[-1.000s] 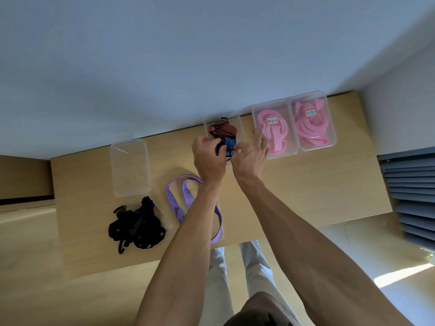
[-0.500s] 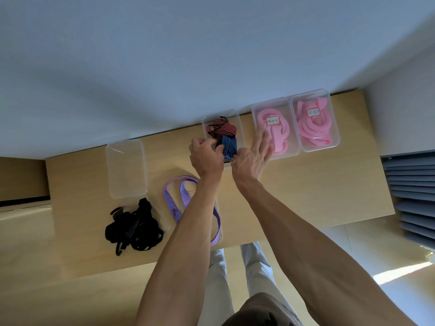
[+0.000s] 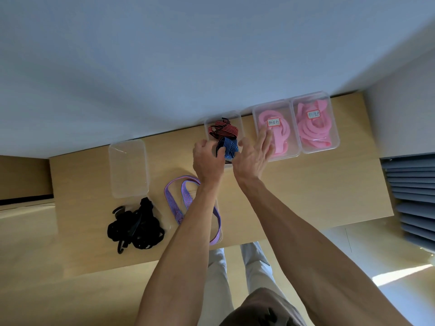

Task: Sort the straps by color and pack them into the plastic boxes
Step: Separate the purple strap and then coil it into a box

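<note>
The person leaned over the pale wooden counter (image 3: 306,184), both arms stretched toward a clear plastic box (image 3: 239,121) by the wall. In it lay a red-and-black striped strap (image 3: 224,131) and, nearer the person, a bundled blue striped strap (image 3: 228,147). The left hand (image 3: 207,161) had its fingers curled round the blue bundle's left side. The right hand (image 3: 253,156) was spread, fingers straight, its thumb by the bundle and its fingertips resting on the neighbouring lidded box of pink straps (image 3: 276,130). A second lidded pink box (image 3: 315,122) stood just beside that. To the left sat an empty clear box (image 3: 129,168), a tangle of black straps (image 3: 135,228), and a purple striped strap loop (image 3: 175,203) lying under the left forearm.
</note>
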